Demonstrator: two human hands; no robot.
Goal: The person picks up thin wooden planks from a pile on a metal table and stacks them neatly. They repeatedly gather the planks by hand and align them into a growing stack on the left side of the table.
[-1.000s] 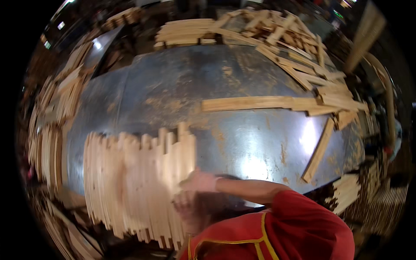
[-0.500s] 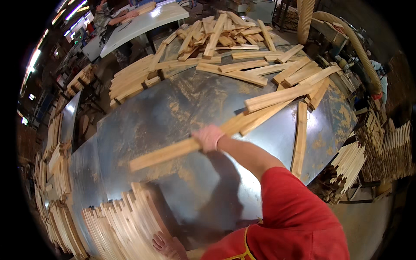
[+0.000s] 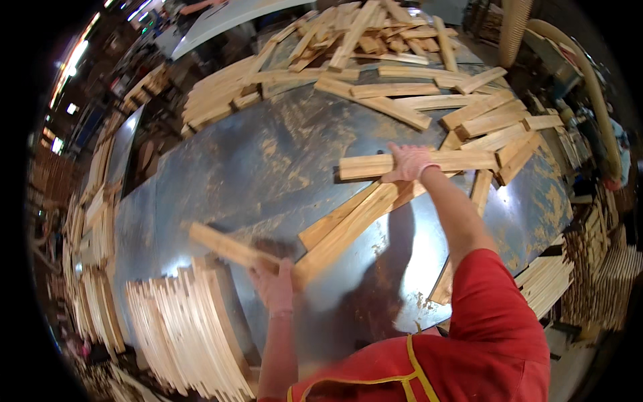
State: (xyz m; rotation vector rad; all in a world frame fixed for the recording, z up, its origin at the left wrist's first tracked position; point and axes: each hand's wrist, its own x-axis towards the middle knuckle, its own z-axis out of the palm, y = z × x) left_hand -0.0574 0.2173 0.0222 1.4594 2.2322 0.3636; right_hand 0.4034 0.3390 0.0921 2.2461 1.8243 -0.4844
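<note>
My left hand [image 3: 274,289] is closed on a wooden board [image 3: 224,244], blurred by motion, which points up and left above the metal tabletop [image 3: 248,174]. Over another wooden board [image 3: 469,160], lying almost level across the view, my right hand [image 3: 410,163] has its fingers wrapped. Below that one, loose boards [image 3: 355,228] slant down towards my left hand; the nearest end comes close to the fingers. Beside my left forearm stands a tight row of boards [image 3: 187,328], packed edge to edge.
A heap of loose boards [image 3: 365,40] covers the far end of the table, with more scattered at the right. Another row of boards [image 3: 218,97] lies at the far left edge. A ribbed hose [image 3: 514,33] hangs at the far right. A person's arm [image 3: 199,5] shows beyond a white table.
My right hand has let go of the slanting board and moved right onto another one. My left hand has risen from the packed row and now holds a board.
</note>
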